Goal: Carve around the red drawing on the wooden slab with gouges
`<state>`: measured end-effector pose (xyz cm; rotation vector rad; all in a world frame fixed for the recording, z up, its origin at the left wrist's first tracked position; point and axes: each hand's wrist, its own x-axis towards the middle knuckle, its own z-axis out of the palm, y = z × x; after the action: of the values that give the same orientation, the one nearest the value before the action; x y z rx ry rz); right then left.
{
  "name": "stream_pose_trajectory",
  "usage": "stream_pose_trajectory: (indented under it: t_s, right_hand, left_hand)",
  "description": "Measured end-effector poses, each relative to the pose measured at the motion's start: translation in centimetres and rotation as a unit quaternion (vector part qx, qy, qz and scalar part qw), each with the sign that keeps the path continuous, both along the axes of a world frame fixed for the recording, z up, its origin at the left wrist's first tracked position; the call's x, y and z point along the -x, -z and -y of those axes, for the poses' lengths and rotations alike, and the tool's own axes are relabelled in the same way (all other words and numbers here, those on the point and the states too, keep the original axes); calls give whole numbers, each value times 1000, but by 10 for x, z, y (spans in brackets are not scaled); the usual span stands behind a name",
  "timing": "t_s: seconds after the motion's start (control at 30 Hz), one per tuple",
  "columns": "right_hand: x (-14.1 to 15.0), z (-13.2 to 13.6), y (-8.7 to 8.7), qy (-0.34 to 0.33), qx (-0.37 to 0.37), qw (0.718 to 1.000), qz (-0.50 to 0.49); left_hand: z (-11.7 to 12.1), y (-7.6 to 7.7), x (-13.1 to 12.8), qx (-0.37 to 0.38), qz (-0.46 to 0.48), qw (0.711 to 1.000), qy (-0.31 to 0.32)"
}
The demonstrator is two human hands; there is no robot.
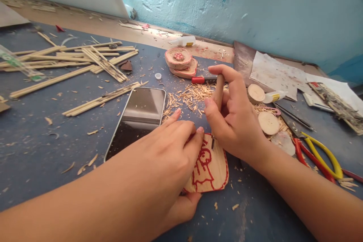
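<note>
Gripping a brown-handled tool (219, 90), the right hand (235, 115) sets its tip at a pale piece (217, 182) drawn in red — the left hand (172, 153), curled, clasps that piece on the dark blue surface (263, 204), well short of the far edge. Green print on the clear wrapper (22, 65) at the left edge, too blurred to read; yellow label (189, 44) beyond the far edge, likewise. Shavings (195, 96) litter the surface — rough light-blue wall (212, 3) behind.

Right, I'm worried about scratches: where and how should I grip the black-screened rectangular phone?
Probably take the phone by both long edges near its far end, from the far side: it lies flat, its far corners show, and the left forearm hides part of its near end.
</note>
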<state>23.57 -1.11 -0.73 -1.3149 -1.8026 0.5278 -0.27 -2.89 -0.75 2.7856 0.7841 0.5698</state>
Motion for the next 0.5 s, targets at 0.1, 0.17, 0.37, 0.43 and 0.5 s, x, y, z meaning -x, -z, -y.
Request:
stream_pose_trajectory:
  t_s: [0.1, 0.17, 0.37, 0.43, 0.5]
  right_hand:
    - [0, 1, -2, -9, -9, 1000, 5]
    - [0, 1, -1, -9, -12, 1000, 14]
    - [-5, 1, 3, 11, -14, 999, 39]
    - [-6, 0, 4, 12, -12, 999, 40]
    - [-7, -1, 5, 11, -8, 999, 38]
  left_hand:
    - [-7, -1, 0, 38, 11, 999, 20]
    - [-11, -7, 1, 83, 13, 995, 49]
    - [-1, -8, 3, 30, -27, 998, 48]
    - [2, -2, 3, -20, -14, 998, 61]
    - [4, 3, 4, -37, 22, 996, 79]
